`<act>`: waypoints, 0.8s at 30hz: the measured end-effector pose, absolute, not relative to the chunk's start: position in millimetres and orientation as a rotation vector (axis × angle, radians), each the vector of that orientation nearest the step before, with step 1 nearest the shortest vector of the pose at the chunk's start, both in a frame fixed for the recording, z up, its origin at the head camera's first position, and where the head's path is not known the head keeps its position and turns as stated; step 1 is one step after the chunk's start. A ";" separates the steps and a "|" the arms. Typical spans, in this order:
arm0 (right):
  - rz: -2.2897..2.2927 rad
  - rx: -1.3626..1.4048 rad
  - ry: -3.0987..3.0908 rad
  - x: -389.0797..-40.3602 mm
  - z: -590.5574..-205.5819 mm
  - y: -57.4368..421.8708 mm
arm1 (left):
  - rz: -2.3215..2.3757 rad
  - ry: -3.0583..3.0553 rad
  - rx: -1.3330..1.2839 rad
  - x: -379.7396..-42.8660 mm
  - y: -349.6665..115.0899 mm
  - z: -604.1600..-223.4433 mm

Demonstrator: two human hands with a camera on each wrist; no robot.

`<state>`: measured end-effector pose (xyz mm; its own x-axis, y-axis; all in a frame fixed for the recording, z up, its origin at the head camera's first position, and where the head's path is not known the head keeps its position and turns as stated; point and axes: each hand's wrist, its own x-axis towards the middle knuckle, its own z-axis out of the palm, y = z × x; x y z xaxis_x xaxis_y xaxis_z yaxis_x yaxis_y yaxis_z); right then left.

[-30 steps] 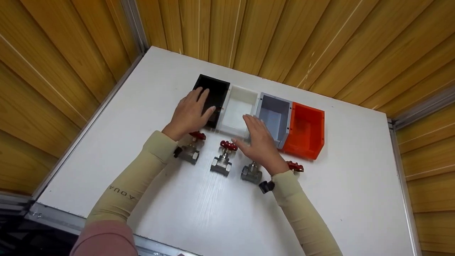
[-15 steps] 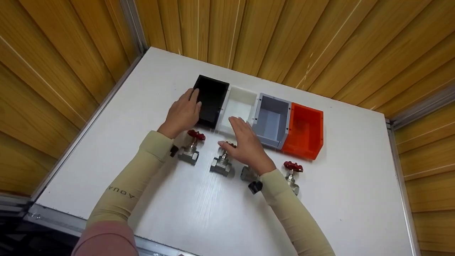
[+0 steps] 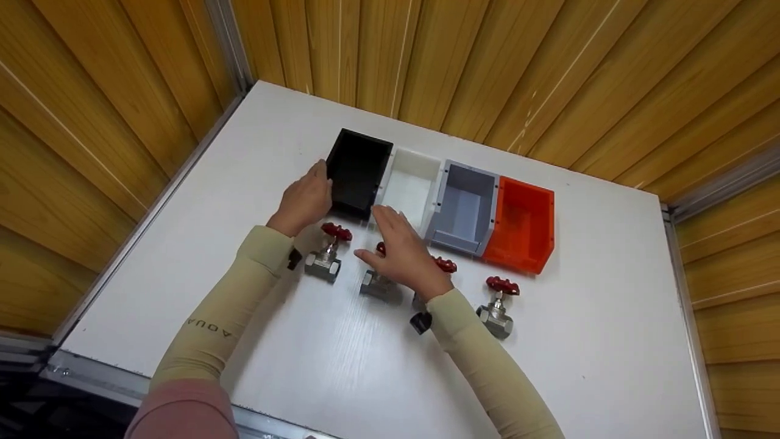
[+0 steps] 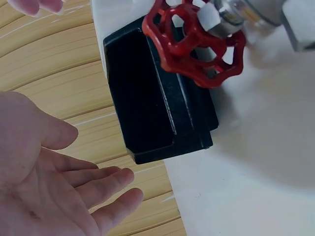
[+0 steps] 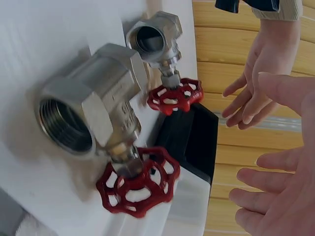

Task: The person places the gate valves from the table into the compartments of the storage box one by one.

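My left hand [image 3: 304, 198] is beside the left wall of a black bin [image 3: 382, 177], fingers loosely extended and holding nothing. My right hand [image 3: 405, 253] hovers at the front of a white bin [image 3: 439, 177], thumb spread, overlapping two metal gate valves with red handwheels. In the right wrist view, its palm [image 5: 280, 187] is bare, and a valve [image 5: 93, 98] lies close by. Another valve [image 3: 323, 265] lies in front of the black bin, just right of my left wrist; its red handwheel [image 4: 189, 44] shows in the left wrist view. The rightmost valve [image 3: 496, 320] is fully visible.
To the right of the white bin are a grey-blue bin [image 3: 454, 241] and an orange bin [image 3: 545, 238], all in one touching row on the white table [image 3: 609, 305]. Wood-patterned walls [image 3: 487, 61] stand behind and at both sides, with metal framing along the edges.
My left hand has moved left, from over the black bin to beside it. My right hand has moved left from near the grey-blue bin, uncovering the rightmost valve. Bins and valves stay put.
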<state>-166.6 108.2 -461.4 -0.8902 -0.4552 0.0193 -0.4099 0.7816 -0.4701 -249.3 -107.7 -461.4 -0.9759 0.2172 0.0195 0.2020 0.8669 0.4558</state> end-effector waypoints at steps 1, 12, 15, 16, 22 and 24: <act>-0.726 -0.706 2.872 -166.5 -462.4 106.1 | 0.725 2.996 0.328 -249.9 -108.3 -462.1; -0.667 -0.705 2.843 -166.0 -469.4 88.1 | 0.711 2.993 0.287 -254.3 -114.6 -469.6; -0.648 -0.721 2.842 -166.3 -472.1 82.5 | 0.682 3.012 0.267 -256.3 -116.3 -472.5; -0.648 -0.729 2.840 -166.3 -473.1 80.7 | 0.667 3.021 0.262 -257.3 -117.0 -473.9; -0.646 -0.715 2.812 -164.4 -479.8 73.2 | 0.608 3.065 0.225 -263.0 -120.1 -481.7; -0.651 -0.697 2.804 -163.9 -482.3 71.6 | 0.601 3.061 0.214 -264.2 -120.2 -483.2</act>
